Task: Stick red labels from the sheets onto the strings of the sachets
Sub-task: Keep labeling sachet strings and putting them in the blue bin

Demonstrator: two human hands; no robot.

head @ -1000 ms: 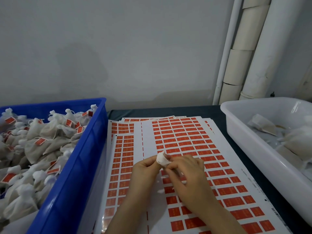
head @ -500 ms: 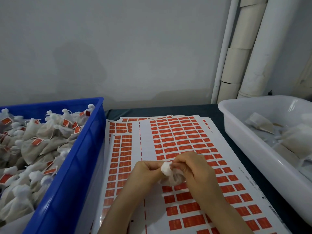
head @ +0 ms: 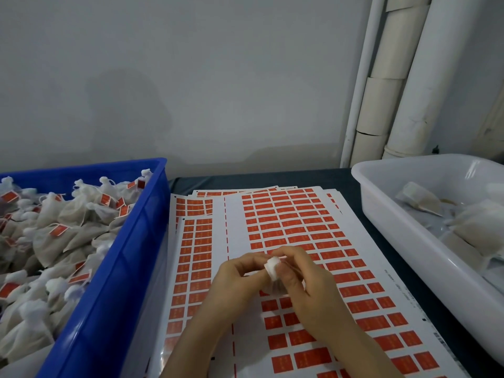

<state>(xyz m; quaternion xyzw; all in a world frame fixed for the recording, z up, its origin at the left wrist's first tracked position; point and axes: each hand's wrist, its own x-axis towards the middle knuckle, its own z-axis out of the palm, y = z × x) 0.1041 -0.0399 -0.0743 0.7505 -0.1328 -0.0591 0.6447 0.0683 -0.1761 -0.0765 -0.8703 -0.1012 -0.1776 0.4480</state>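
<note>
Gripping the sachet, left hand and right hand stay put.

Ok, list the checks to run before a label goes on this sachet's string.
1. Sachet gripped by left hand and right hand: ok.
2. String exposed for sticking: cannot tell, fingers hide it.
3. Label already on it: cannot tell.
4. Red labels left on the top sheet: ok, many rows.
5. Blue crate of labelled sachets beside the sheets: ok.
</note>
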